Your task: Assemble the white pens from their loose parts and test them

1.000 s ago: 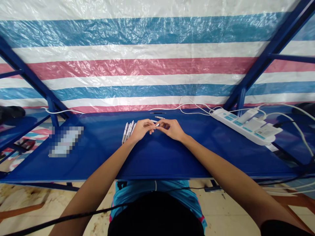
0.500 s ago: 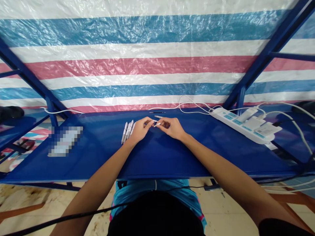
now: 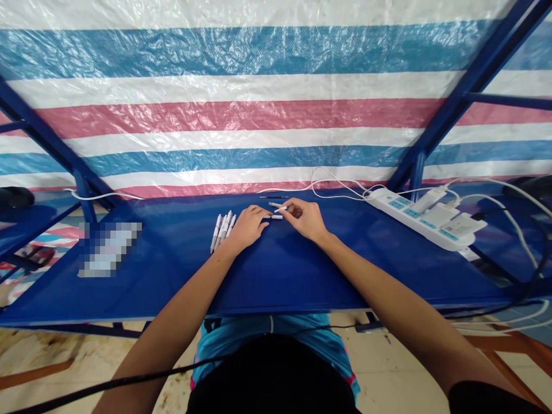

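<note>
On the blue table top (image 3: 284, 276), a row of several white pens (image 3: 222, 231) lies just left of my left hand (image 3: 246, 229). That hand rests palm down, fingers pointing right, with nothing visible in it. Its fingertips nearly reach a short white pen piece (image 3: 276, 217) lying on the table. My right hand (image 3: 305, 219) pinches a small white pen part (image 3: 280, 209) between its fingertips. Farther back lie a short silver-and-white piece (image 3: 275, 203) and a thin dark pen refill (image 3: 273, 197).
A white power strip (image 3: 414, 218) with several plugged-in adapters sits at the table's right, trailing white cables (image 3: 336, 187). A pixelated blurred object (image 3: 110, 249) lies at the left. A striped tarp (image 3: 259, 115) and blue steel frame (image 3: 466, 98) stand behind.
My hands have drawn apart. The left hand has let go of a white piece, which now lies on the table, and the right hand has shifted slightly back and right.
</note>
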`<move>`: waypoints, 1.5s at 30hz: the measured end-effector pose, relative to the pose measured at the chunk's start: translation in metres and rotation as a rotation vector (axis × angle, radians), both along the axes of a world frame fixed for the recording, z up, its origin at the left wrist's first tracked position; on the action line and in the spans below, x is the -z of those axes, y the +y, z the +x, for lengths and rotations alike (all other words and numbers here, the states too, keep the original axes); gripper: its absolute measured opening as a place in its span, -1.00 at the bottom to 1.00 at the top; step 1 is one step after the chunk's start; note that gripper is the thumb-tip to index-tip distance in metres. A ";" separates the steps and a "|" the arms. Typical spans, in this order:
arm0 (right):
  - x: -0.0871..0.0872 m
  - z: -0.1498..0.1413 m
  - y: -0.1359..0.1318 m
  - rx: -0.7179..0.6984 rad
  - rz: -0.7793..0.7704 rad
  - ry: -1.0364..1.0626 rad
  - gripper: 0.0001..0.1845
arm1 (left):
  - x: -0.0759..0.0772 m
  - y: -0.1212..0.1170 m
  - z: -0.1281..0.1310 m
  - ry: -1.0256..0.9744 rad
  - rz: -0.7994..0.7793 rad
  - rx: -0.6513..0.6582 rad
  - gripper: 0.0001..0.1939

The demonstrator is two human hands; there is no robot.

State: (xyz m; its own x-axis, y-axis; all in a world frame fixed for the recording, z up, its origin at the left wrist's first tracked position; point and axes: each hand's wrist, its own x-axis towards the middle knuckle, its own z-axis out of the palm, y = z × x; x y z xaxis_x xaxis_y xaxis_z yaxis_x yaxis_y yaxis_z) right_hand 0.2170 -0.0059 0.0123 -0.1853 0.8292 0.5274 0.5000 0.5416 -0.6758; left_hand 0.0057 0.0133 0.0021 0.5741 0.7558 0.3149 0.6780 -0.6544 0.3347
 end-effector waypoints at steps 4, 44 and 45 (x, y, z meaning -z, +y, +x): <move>0.000 0.001 0.001 0.011 -0.006 0.000 -0.76 | -0.008 -0.006 0.002 0.011 -0.006 -0.068 -0.88; 0.008 0.000 0.004 -0.139 -0.054 -0.033 -0.63 | -0.003 -0.014 -0.001 -0.403 0.001 0.013 -0.87; 0.009 -0.001 0.004 -0.144 -0.053 -0.042 -0.63 | -0.002 -0.014 -0.001 -0.407 0.001 0.016 -0.87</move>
State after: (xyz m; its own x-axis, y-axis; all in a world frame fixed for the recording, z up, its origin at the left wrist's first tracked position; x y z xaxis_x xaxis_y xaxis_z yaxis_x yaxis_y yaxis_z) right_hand 0.2164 -0.0018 0.0034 -0.3252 0.8190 0.4727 0.4487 0.5736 -0.6853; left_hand 0.0046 -0.0009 0.0045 0.4141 0.7472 0.5198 0.4799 -0.6645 0.5729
